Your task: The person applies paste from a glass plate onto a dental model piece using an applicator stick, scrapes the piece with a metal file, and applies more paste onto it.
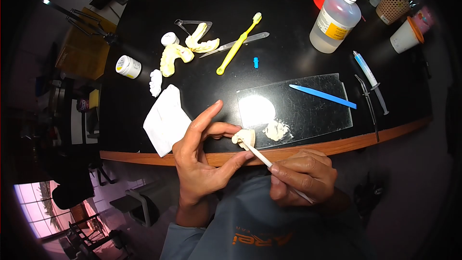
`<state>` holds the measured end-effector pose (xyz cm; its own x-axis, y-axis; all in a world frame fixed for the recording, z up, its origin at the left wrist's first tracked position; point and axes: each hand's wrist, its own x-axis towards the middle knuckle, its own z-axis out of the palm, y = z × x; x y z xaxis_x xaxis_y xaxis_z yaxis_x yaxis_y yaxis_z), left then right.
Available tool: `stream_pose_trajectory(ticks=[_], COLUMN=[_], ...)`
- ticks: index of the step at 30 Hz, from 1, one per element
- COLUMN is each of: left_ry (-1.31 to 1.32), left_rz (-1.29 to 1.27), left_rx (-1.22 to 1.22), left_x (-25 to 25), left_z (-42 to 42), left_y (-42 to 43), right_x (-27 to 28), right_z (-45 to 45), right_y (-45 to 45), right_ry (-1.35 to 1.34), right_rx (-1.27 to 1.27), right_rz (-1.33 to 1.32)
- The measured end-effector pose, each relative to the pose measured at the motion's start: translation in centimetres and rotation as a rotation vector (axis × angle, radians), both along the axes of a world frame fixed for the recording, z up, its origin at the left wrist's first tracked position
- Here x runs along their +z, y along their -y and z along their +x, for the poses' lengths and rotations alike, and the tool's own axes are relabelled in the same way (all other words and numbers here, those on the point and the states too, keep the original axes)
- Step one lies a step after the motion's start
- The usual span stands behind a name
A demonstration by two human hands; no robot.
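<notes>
My left hand [204, 156] pinches a small cream-coloured dental cast [246, 137] between thumb and fingers, at the front edge of the black table, with the index finger raised. In my right hand [304, 177] is a thin white stick-like tool [259, 155], held like a pen, its far end at the cast. Just right of the cast, a smear of cream paste [276, 130] lies on a glass plate [313, 127]. A blue spatula [323, 96] rests across the plate's right part.
Yellowish dental casts [175, 58], a yellow toothbrush [239, 43], a scalpel [255, 37] and a small blue piece [256, 62] lie farther back. White paper [168, 120] is at left. A large bottle [335, 19], a syringe [368, 72] and tweezers [368, 103] are at right.
</notes>
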<state>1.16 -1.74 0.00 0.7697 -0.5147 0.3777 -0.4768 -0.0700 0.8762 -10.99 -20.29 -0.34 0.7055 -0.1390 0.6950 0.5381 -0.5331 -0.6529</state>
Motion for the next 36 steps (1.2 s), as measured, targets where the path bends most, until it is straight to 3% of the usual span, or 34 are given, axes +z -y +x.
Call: stream_pose_trajectory(ticks=[36], left_ry=[-0.031], left_rz=[0.037], left_rx=[0.019], left_x=[0.02], left_z=[-0.16], left_y=[-0.2], right_x=[-0.41], right_z=[-0.58], right_y=[0.38], right_ry=[0.085], right_rx=[-0.095], right_rz=[-0.045])
